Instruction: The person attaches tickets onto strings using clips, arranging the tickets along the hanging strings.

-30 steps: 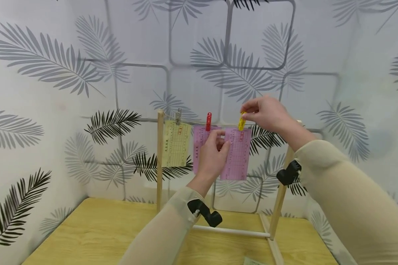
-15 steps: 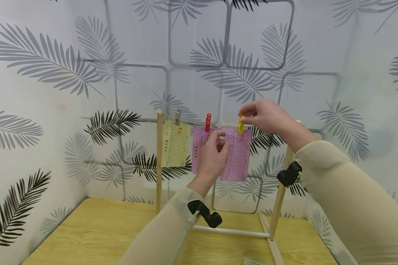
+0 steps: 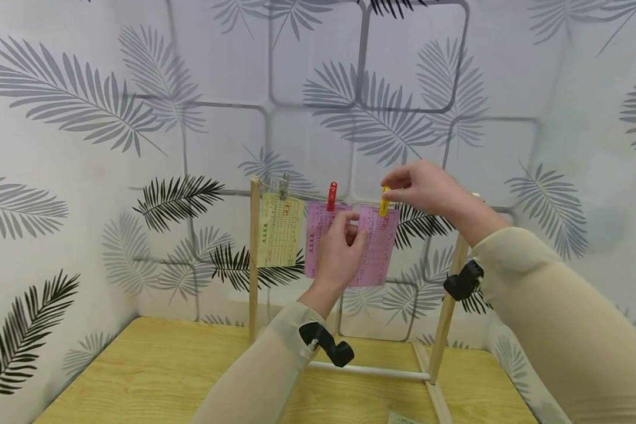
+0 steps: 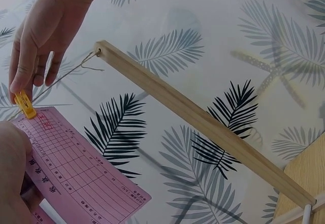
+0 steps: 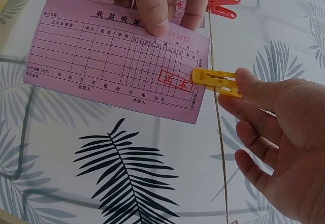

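Observation:
In the head view my left hand (image 3: 339, 253) pinches a pink receipt slip (image 3: 377, 250) by its left side near the top. My right hand (image 3: 424, 187) holds a yellow clothespin (image 3: 384, 203) between thumb and fingers. The clothespin's tip sits over the slip's top edge, right at the thin string (image 5: 222, 148), as the right wrist view shows. In the left wrist view the yellow clothespin (image 4: 24, 104) stands at the corner of the printed slip (image 4: 84, 168). Behind my left hand hangs another pink slip (image 3: 312, 247) under a red clothespin (image 3: 332, 196).
A yellow slip (image 3: 280, 232) hangs from the string under a grey, see-through clip (image 3: 284, 186). Wooden posts (image 3: 254, 265) carry the string at both ends. A white rod (image 3: 371, 371) runs low between them above the wooden table (image 3: 164, 365). Paper (image 3: 400, 418) shows at the bottom edge.
My right hand and the yellow clothespin have come down slightly. The held pink slip's lower end has swung a little to the left. My left hand keeps its pinch.

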Tool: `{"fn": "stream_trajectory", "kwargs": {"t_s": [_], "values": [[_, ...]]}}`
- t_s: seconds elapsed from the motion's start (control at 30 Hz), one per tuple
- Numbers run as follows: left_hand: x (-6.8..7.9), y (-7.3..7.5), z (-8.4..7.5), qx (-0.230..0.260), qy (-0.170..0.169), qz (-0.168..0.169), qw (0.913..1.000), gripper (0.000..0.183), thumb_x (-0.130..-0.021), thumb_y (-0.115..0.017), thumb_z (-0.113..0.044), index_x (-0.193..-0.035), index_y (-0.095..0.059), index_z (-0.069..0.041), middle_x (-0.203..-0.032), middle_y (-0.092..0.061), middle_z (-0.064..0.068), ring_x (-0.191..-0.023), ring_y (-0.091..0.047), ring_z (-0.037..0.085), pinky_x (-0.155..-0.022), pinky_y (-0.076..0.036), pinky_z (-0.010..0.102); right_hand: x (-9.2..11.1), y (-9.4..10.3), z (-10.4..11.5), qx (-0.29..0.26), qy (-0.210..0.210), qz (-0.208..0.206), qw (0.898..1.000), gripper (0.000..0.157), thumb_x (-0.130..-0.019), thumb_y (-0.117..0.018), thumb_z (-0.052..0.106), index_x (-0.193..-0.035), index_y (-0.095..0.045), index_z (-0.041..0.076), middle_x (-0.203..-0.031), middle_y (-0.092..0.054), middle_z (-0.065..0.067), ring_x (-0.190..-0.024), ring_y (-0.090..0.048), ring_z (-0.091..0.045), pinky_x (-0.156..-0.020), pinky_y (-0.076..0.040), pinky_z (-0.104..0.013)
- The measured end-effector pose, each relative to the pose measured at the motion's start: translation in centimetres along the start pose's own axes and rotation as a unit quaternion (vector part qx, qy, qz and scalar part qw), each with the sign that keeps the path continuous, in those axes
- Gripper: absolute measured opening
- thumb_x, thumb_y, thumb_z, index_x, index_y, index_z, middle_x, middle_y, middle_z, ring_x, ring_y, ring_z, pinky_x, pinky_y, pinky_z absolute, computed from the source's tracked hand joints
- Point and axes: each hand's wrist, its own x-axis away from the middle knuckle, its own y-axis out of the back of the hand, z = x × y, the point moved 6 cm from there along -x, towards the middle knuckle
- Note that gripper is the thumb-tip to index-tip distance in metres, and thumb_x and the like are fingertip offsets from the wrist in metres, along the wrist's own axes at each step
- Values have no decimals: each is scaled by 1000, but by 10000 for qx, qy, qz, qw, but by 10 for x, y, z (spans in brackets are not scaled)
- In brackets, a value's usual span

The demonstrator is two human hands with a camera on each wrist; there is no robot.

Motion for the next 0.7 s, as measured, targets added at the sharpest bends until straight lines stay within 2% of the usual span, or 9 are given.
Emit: {"fn": "stream_trajectory", "kwargs": {"t_s": [0.37,0.7], "values": [[1,1,5,-18,111,-14,9999,34,-111,-68,-15,-144,-61,-13,-113,-71,2,-93,-66,16,-82,-57,34,0,-1,0,-40,4,48,10000,43,-110,-72,22,-145,-68,-1,-139,-71,-23,-130,-65,-40,-109,-50,-61],[3,4,10,224,56,-46,9997,34,-110,-68,-9,-143,-61,-10,-114,-68,3,-92,-66,16,-79,-57,31,1,-4,-2,-4,-98,49,9999,47,-109,-73,23,-150,-64,0,-138,-71,-24,-128,-66,-41,-109,-49,-62]]}}
